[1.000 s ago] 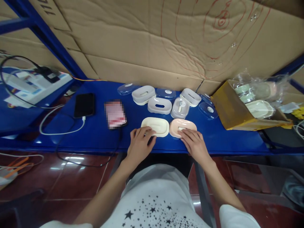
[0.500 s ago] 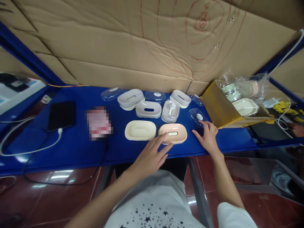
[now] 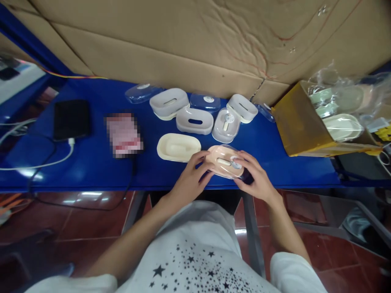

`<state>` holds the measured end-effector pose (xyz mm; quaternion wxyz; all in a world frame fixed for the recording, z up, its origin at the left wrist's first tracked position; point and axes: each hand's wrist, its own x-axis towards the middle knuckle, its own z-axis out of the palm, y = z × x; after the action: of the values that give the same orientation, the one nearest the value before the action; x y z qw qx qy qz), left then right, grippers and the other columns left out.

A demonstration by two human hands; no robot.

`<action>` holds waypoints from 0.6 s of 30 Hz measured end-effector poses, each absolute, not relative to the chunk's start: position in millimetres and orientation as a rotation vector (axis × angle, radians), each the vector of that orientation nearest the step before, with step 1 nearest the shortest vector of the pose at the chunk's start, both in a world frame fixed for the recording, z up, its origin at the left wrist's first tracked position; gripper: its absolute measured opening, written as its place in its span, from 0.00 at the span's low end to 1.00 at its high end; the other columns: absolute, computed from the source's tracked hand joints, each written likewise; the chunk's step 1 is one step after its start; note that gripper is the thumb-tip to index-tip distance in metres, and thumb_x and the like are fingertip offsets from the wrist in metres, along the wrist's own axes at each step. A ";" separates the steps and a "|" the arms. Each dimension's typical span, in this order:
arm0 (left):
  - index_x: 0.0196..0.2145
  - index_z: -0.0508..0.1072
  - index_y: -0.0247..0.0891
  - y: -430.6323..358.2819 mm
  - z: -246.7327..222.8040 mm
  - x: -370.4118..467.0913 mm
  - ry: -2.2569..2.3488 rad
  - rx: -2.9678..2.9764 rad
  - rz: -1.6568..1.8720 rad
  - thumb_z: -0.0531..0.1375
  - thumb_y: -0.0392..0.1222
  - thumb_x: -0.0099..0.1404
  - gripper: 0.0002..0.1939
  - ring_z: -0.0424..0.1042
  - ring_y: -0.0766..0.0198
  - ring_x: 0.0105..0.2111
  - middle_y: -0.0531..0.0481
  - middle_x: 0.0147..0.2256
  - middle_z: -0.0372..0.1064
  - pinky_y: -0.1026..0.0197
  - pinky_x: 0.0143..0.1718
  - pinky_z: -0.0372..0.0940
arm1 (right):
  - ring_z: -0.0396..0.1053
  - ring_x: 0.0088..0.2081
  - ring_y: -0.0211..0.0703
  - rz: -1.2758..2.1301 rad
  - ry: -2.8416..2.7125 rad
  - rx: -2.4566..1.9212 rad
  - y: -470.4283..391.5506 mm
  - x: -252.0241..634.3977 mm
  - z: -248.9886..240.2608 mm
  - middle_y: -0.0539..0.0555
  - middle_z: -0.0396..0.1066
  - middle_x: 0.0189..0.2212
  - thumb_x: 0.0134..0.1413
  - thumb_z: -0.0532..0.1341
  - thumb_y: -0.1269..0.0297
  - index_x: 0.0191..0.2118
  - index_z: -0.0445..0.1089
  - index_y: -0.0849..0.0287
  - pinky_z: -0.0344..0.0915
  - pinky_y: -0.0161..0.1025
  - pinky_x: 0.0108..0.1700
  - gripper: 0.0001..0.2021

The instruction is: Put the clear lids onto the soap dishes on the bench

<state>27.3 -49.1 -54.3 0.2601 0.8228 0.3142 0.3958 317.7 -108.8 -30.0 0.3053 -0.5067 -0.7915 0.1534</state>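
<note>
A peach oval dish (image 3: 220, 153) lies near the table's front edge, with a clear lid (image 3: 227, 171) bearing a round label over it. My right hand (image 3: 255, 177) grips the lid at its right end. At the dish's left end, my left hand (image 3: 195, 173) has its fingers curled round the rim. Just left of it sits a cream oval dish (image 3: 179, 147). Behind are a grey slotted tray (image 3: 194, 121), a grey dish under a clear cover (image 3: 226, 125) and two grey-and-cream stacks (image 3: 169, 103) (image 3: 242, 108).
Clear lids (image 3: 143, 92) lie along the cardboard wall (image 3: 171, 49). A cardboard box (image 3: 301, 130) of bagged dishes stands right. To the left are a black device (image 3: 71, 120) with a white cable and a blurred pink packet (image 3: 124, 134).
My right hand has brought the clear lid from the right onto the peach dish. My left hand has closed on the dish's left end. The view has shifted.
</note>
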 end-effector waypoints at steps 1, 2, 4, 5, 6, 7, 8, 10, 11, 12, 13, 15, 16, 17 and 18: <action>0.55 0.72 0.46 -48.5 -54.4 27.4 0.863 2.202 1.093 0.63 0.34 0.77 0.13 0.70 0.51 0.67 0.42 0.64 0.65 0.41 0.67 0.71 | 0.61 0.75 0.63 0.390 -2.151 -1.305 -106.5 309.1 -28.4 0.60 0.66 0.72 0.68 0.67 0.59 0.72 0.65 0.45 0.65 0.67 0.73 0.30; 0.59 0.70 0.47 -47.8 -54.3 27.5 0.878 2.174 1.108 0.65 0.34 0.76 0.18 0.69 0.50 0.67 0.41 0.64 0.65 0.40 0.68 0.71 | 0.60 0.76 0.64 0.359 -2.188 -1.272 -103.3 302.9 -27.7 0.60 0.66 0.72 0.68 0.67 0.61 0.73 0.64 0.45 0.64 0.68 0.74 0.31; 0.67 0.65 0.50 -46.6 -54.0 27.2 0.900 2.129 1.103 0.66 0.35 0.75 0.27 0.67 0.49 0.69 0.40 0.66 0.65 0.38 0.69 0.69 | 0.59 0.76 0.65 0.274 -2.239 -1.237 -96.7 296.8 -28.0 0.61 0.66 0.72 0.66 0.67 0.63 0.74 0.61 0.46 0.65 0.69 0.73 0.34; 0.69 0.63 0.51 -46.1 -53.9 26.8 0.901 2.113 1.083 0.66 0.35 0.75 0.30 0.67 0.48 0.70 0.40 0.67 0.65 0.38 0.70 0.68 | 0.59 0.76 0.66 0.231 -2.258 -1.231 -94.3 296.2 -28.3 0.61 0.66 0.72 0.66 0.67 0.64 0.75 0.60 0.46 0.66 0.70 0.72 0.35; 0.71 0.61 0.52 -45.7 -53.8 26.5 0.893 2.104 1.056 0.65 0.36 0.76 0.31 0.67 0.49 0.70 0.40 0.68 0.65 0.38 0.70 0.68 | 0.59 0.76 0.67 0.195 -2.272 -1.231 -92.8 296.5 -28.5 0.61 0.65 0.72 0.65 0.67 0.64 0.76 0.59 0.46 0.67 0.71 0.71 0.36; 0.71 0.61 0.53 -45.4 -53.8 26.1 0.880 2.103 1.029 0.64 0.36 0.77 0.31 0.67 0.49 0.70 0.41 0.69 0.65 0.38 0.71 0.67 | 0.59 0.76 0.68 0.171 -2.283 -1.233 -92.0 297.2 -28.1 0.60 0.65 0.73 0.65 0.67 0.64 0.76 0.58 0.45 0.68 0.72 0.71 0.38; 0.72 0.60 0.53 -45.2 -53.8 25.8 0.870 2.104 1.006 0.63 0.35 0.77 0.31 0.67 0.49 0.70 0.41 0.69 0.65 0.37 0.71 0.67 | 0.59 0.76 0.68 0.159 -2.291 -1.236 -91.8 298.0 -27.3 0.60 0.65 0.72 0.65 0.68 0.64 0.77 0.57 0.44 0.69 0.72 0.70 0.38; 0.72 0.59 0.54 -44.9 -54.0 25.4 0.857 2.104 0.986 0.62 0.36 0.78 0.31 0.66 0.48 0.71 0.41 0.70 0.64 0.37 0.71 0.66 | 0.61 0.75 0.68 0.163 -2.303 -1.247 -92.2 299.1 -24.7 0.58 0.66 0.72 0.65 0.68 0.64 0.77 0.57 0.42 0.70 0.72 0.69 0.38; 0.72 0.59 0.53 -44.7 -54.0 25.3 0.854 2.100 0.987 0.62 0.36 0.78 0.31 0.66 0.48 0.71 0.40 0.69 0.64 0.36 0.72 0.66 | 0.62 0.74 0.68 0.167 -2.309 -1.248 -92.5 299.2 -23.3 0.58 0.66 0.72 0.65 0.68 0.64 0.77 0.57 0.42 0.70 0.72 0.69 0.38; 0.72 0.59 0.53 -44.6 -54.0 25.3 0.853 2.092 0.988 0.63 0.36 0.77 0.32 0.66 0.48 0.71 0.40 0.69 0.64 0.36 0.72 0.65 | 0.62 0.74 0.68 0.167 -2.315 -1.245 -92.7 299.1 -22.1 0.58 0.66 0.72 0.65 0.68 0.64 0.77 0.58 0.42 0.70 0.71 0.69 0.38; 0.72 0.59 0.53 -44.5 -54.0 25.4 0.853 2.084 0.989 0.63 0.36 0.77 0.32 0.66 0.48 0.71 0.39 0.69 0.64 0.36 0.72 0.64 | 0.62 0.74 0.68 0.164 -2.320 -1.240 -92.9 298.8 -21.1 0.58 0.66 0.72 0.64 0.69 0.64 0.77 0.58 0.42 0.70 0.71 0.69 0.39; 0.73 0.58 0.52 -44.4 -53.8 25.6 0.863 2.072 0.984 0.63 0.35 0.77 0.33 0.64 0.48 0.72 0.38 0.70 0.63 0.36 0.73 0.64 | 0.62 0.74 0.68 0.148 -2.331 -1.235 -93.0 298.5 -19.5 0.58 0.66 0.72 0.64 0.69 0.64 0.77 0.58 0.44 0.70 0.71 0.69 0.39; 0.73 0.58 0.52 -44.5 -53.7 25.7 0.865 2.070 0.978 0.63 0.35 0.77 0.33 0.63 0.48 0.73 0.38 0.71 0.62 0.36 0.73 0.64 | 0.62 0.74 0.68 0.138 -2.336 -1.239 -93.0 298.8 -18.6 0.58 0.66 0.72 0.64 0.69 0.64 0.77 0.58 0.44 0.70 0.71 0.69 0.39; 0.73 0.57 0.52 -44.6 -53.5 25.8 0.859 2.070 0.973 0.63 0.36 0.77 0.33 0.63 0.48 0.73 0.38 0.72 0.61 0.37 0.73 0.64 | 0.62 0.73 0.69 0.130 -2.340 -1.246 -93.0 299.3 -17.6 0.58 0.66 0.72 0.64 0.69 0.64 0.77 0.58 0.44 0.70 0.71 0.69 0.39; 0.73 0.57 0.52 -44.7 -53.2 25.9 0.847 2.071 0.968 0.63 0.36 0.78 0.33 0.63 0.48 0.73 0.38 0.72 0.61 0.37 0.73 0.64 | 0.63 0.73 0.69 0.127 -2.342 -1.254 -92.8 300.2 -16.5 0.58 0.67 0.72 0.64 0.69 0.63 0.77 0.58 0.44 0.70 0.71 0.69 0.39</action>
<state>25.9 -44.7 -53.2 0.3446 0.7975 0.3261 0.3727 300.2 -92.8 -16.5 0.2385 -0.4579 -0.8551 0.0465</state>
